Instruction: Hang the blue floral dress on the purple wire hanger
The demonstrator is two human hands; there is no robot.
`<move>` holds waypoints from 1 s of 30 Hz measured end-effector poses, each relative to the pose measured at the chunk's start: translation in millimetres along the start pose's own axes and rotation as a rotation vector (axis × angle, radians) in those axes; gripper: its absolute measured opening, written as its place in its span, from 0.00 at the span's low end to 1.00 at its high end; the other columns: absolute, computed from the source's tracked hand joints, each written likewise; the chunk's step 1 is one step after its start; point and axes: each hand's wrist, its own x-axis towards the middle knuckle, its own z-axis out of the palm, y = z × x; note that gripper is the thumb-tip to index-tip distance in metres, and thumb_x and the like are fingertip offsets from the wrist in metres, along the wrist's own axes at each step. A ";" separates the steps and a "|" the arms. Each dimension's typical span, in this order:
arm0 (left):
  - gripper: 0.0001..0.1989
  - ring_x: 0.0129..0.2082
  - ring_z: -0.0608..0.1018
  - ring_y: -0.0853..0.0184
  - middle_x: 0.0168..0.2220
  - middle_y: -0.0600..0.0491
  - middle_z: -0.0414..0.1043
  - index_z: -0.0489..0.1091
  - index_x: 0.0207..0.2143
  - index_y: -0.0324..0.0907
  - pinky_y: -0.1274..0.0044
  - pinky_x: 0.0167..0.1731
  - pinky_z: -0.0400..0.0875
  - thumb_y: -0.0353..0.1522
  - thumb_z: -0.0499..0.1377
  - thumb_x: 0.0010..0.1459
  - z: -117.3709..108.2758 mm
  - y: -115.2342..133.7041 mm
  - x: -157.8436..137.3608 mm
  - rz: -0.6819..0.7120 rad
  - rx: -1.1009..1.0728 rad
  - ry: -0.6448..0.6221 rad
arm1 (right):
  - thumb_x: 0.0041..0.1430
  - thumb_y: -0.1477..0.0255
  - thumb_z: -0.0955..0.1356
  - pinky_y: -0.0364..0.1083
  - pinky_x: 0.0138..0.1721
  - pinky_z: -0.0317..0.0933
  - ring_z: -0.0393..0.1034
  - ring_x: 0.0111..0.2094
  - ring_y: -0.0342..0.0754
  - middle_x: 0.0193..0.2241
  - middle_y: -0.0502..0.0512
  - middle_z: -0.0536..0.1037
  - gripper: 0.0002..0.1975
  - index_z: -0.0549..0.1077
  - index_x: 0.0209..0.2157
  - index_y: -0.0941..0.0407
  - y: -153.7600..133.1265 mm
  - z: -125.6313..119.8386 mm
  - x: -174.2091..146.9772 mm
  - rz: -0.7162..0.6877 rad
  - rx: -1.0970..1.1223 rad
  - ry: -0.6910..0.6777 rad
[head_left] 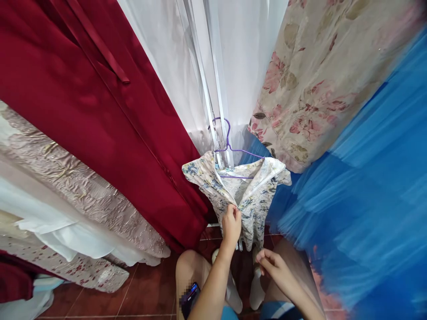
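Note:
A short-sleeved floral garment (253, 213), white with small blue and yellow flowers, hangs in front of me on a purple wire hanger (228, 138). Its V-shaped neckline is spread at the top. My left hand (231, 224) is closed at the bottom of the V, pinching the fabric there. Lower down, my right hand (271, 263) is beside the garment's lower edge, thumb and fingers drawn together. Whatever sits between those fingertips is too small to make out. White straps (218, 80) hang down behind the hanger and cross its hook.
Long dresses surround me: a dark red one (110, 133) and a beige embossed one (86, 178) on the left, white fabric (160, 53) behind, a pink-flowered one (310, 93) and blue tulle (367, 200) on the right. A phone (191, 298) rests on my thigh above the red tiled floor (147, 289).

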 end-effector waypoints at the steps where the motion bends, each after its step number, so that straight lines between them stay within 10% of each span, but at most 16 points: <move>1: 0.06 0.23 0.71 0.68 0.23 0.56 0.68 0.67 0.33 0.43 0.80 0.27 0.58 0.30 0.51 0.61 -6.9 1.8 -7.8 0.012 0.000 -0.032 | 0.60 0.59 0.64 0.43 0.25 0.52 0.61 0.21 0.44 0.18 0.46 0.67 0.15 0.70 0.28 0.56 -5.1 2.4 4.0 -0.010 -0.005 0.004; 12: 0.07 0.23 0.67 0.72 0.22 0.58 0.65 0.67 0.28 0.42 0.82 0.26 0.60 0.30 0.54 0.60 -71.3 18.6 -45.8 0.003 -0.236 -0.205 | 0.59 0.54 0.67 0.44 0.28 0.57 0.64 0.27 0.47 0.26 0.52 0.72 0.19 0.74 0.33 0.57 -69.8 41.7 43.3 -0.219 0.071 0.087; 30: 0.04 0.33 0.75 0.67 0.31 0.52 0.73 0.71 0.31 0.40 0.78 0.36 0.70 0.30 0.58 0.59 -99.5 15.2 -52.2 0.034 -0.413 -0.234 | 0.57 0.58 0.70 0.44 0.28 0.55 0.60 0.23 0.45 0.19 0.49 0.69 0.17 0.73 0.24 0.57 -81.0 51.2 46.2 -0.278 0.013 0.121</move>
